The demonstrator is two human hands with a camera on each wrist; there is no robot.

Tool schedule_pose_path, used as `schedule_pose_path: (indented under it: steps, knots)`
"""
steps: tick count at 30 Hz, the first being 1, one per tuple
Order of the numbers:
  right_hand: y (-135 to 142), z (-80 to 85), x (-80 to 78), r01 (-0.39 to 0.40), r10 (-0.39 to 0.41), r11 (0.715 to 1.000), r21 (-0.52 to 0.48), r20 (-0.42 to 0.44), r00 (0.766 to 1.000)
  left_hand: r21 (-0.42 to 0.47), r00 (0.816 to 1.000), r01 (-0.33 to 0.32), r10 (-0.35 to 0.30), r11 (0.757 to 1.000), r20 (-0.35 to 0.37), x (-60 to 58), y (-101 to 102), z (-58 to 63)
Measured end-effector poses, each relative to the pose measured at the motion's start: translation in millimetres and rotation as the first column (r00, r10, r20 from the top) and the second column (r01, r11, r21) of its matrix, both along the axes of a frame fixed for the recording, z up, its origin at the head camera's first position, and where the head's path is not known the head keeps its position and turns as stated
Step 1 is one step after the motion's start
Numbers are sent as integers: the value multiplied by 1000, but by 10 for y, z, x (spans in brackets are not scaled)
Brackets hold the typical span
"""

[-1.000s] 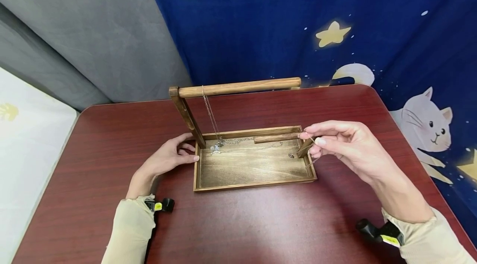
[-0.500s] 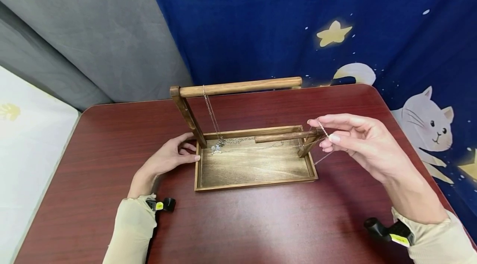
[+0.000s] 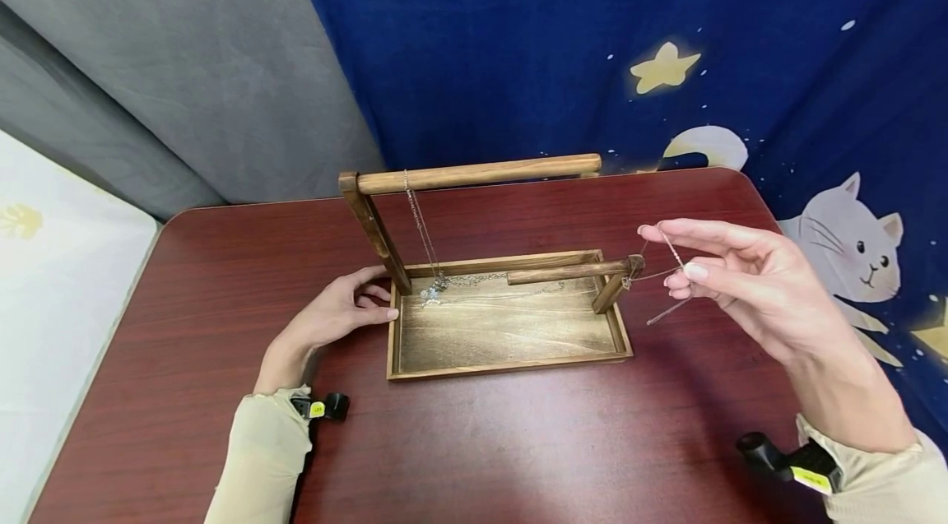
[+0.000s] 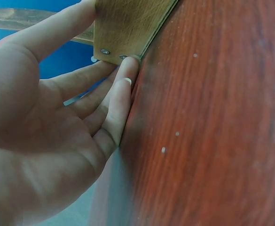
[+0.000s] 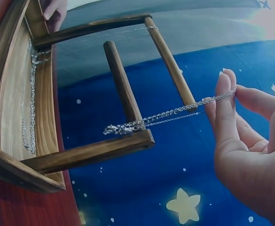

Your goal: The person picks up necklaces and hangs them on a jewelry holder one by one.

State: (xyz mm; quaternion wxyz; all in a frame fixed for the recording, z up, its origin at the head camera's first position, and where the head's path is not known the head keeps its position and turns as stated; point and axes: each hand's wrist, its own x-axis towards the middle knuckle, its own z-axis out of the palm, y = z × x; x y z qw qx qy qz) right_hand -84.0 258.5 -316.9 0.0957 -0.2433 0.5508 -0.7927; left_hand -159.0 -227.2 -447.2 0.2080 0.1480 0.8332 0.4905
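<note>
A wooden jewelry stand rests on the table, its tray carrying two posts with one horizontal bar each. My left hand holds the tray's left end, thumb toward the front and fingers at the back. Between thumb and fingers, my right hand pinches a silver chain necklace to the right of the stand. From the fingers the chain stretches to the tip of the short right post; whether it loops round it, I cannot tell. Another necklace hangs from the upper bar, its pendant low in the tray.
More thin chain lies along the tray's back. The lower bar points left from the right post. A red-brown table bears the stand. Grey and blue curtains hang behind, and a white panel stands at left.
My right hand has moved right and slightly up, away from the right post, drawing the necklace with it. The left hand stays at the tray's left end.
</note>
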Motion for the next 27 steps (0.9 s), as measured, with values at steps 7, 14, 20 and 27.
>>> schedule_pose_path:
  steps: [7,14,20,27]
  knots:
    - [66,33,8,24,-24,999,-24,-2,1000,6,1000,-4,4,1000,13,8,-6,12]
    - [124,45,-11,17,-18,997,-80,-19,1000,21,1000,-3,3,1000,22,6,1,19]
    - [139,68,-45,12,-13,995,-94,-14,1000,28,1000,-3,2,1000,27,2,-9,3]
    - [123,116,-96,43,-43,999,-28,15,999,43,999,-4,3,999,32,-4,-14,-17]
